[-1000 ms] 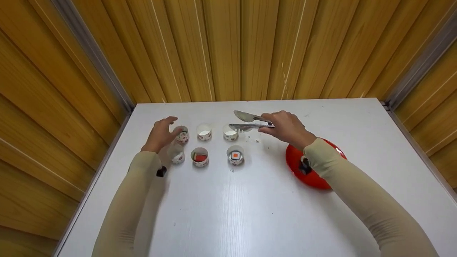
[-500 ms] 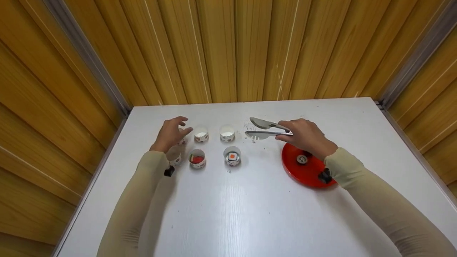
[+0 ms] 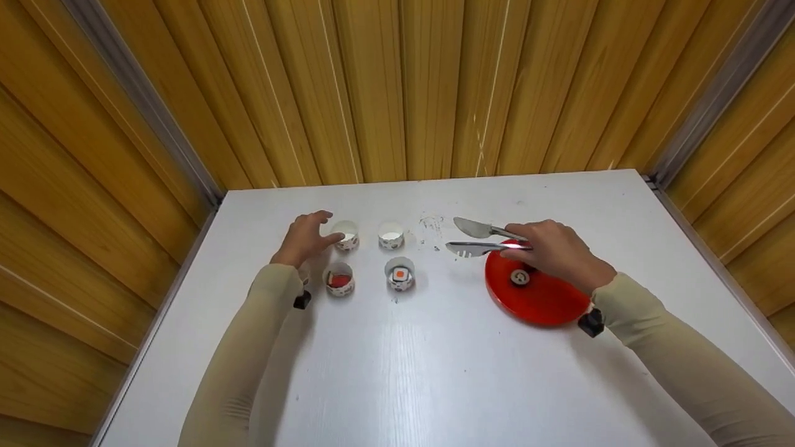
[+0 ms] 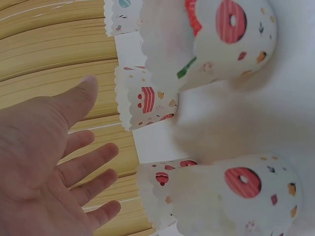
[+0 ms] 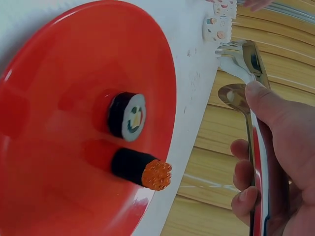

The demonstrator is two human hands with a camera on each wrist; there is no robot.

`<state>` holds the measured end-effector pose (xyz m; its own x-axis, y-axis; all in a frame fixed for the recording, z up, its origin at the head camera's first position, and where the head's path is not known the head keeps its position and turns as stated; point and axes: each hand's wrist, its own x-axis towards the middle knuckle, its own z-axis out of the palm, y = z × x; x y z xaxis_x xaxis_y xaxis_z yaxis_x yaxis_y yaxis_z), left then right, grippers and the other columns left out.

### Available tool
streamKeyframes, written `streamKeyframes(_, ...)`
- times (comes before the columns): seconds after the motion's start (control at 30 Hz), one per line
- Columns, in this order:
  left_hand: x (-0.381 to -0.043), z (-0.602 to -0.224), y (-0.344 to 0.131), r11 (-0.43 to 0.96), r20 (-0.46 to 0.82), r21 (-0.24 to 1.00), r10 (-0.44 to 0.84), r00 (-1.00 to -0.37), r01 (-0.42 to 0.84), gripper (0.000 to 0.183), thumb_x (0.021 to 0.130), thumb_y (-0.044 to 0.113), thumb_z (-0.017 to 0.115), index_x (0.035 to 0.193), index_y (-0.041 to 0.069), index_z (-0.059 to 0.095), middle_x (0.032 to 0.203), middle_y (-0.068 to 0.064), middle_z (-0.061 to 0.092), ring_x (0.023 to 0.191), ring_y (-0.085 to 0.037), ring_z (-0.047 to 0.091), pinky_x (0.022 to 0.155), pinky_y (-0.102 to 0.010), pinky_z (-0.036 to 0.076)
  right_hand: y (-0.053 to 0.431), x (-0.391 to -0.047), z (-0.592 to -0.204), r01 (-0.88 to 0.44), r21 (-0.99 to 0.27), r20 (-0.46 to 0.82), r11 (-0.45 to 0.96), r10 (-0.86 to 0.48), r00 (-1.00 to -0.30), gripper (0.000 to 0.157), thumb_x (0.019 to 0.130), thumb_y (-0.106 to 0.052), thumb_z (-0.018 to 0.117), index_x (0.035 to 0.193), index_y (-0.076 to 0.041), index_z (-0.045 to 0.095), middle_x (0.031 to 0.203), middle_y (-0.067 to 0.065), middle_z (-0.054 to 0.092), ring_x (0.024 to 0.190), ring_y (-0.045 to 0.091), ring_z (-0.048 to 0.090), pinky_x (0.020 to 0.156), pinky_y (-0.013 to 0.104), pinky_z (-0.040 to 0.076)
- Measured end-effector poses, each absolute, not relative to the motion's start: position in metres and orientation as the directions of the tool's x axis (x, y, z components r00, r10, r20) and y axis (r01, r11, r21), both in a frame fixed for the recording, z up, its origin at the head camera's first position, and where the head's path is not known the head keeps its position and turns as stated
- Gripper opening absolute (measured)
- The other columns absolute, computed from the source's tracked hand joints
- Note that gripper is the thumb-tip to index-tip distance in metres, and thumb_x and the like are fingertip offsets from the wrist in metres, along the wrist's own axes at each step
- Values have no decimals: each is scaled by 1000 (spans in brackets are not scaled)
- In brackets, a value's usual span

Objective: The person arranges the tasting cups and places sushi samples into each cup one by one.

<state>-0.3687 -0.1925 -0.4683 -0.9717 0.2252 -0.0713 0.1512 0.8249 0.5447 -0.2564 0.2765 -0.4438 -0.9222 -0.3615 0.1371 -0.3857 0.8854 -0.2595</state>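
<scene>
My left hand (image 3: 304,239), fingers spread, hovers over the leftmost paper cups and hides most of them in the head view. In the left wrist view it holds nothing, and printed paper cups (image 4: 246,191) stand beside it. My right hand (image 3: 556,251) grips metal tongs (image 3: 475,249) whose tips are apart with nothing between them, just left of a red plate (image 3: 553,304). On that plate stand a sushi roll (image 5: 127,116) with a white rice face and a dark-wrapped roll (image 5: 142,169) topped with orange roe.
One front cup (image 3: 340,289) holds a red piece; another front cup (image 3: 400,284) holds sushi with an orange centre (image 3: 400,274). Two back cups, one by the left thumb (image 3: 349,243) and one further right (image 3: 391,242), show white insides. A wood-look wall (image 3: 397,93) rises behind the white table (image 3: 397,372).
My right hand has moved right and nearer with the tongs, from over the back right cup to the plate's edge. My left hand has drifted slightly right above the cups.
</scene>
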Motion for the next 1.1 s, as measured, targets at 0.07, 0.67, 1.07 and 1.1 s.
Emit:
streamKeyframes(0.07,-369,-470,-192,825,-82,542,239,-968,158,65,96,34,74,150,6,50,146,-18,56,138,-39,45,115,-55,36,280,-253,-445,-375,-262,131,889,-352,-927,42,90,-30,82,127,-13,70,91,-1,73,78,20,61,67,37,53)
streamKeyframes(0.67,-370,-478,-189,844,-118,519,227,-967,135,63,96,31,75,148,3,52,143,-19,58,136,-39,46,116,-55,34,313,-228,-450,-265,-285,35,921,-266,-963,57,88,-32,83,140,-18,65,107,8,75,83,24,62,58,26,53)
streamKeyframes(1.07,-374,-483,-187,864,-101,479,231,-968,157,57,96,32,75,141,1,59,134,-20,64,124,-39,54,110,-55,40,325,-215,-453,-279,-290,27,915,-283,-959,54,87,-30,85,136,-17,68,90,0,73,71,18,57,53,26,48)
streamKeyframes(1.1,-374,-483,-187,867,-98,471,235,-967,163,57,96,32,75,141,1,59,133,-20,65,123,-40,55,110,-55,40,327,-214,-454,-285,-287,30,915,-289,-957,53,87,-30,85,135,-18,69,87,-3,71,71,18,55,53,27,47)
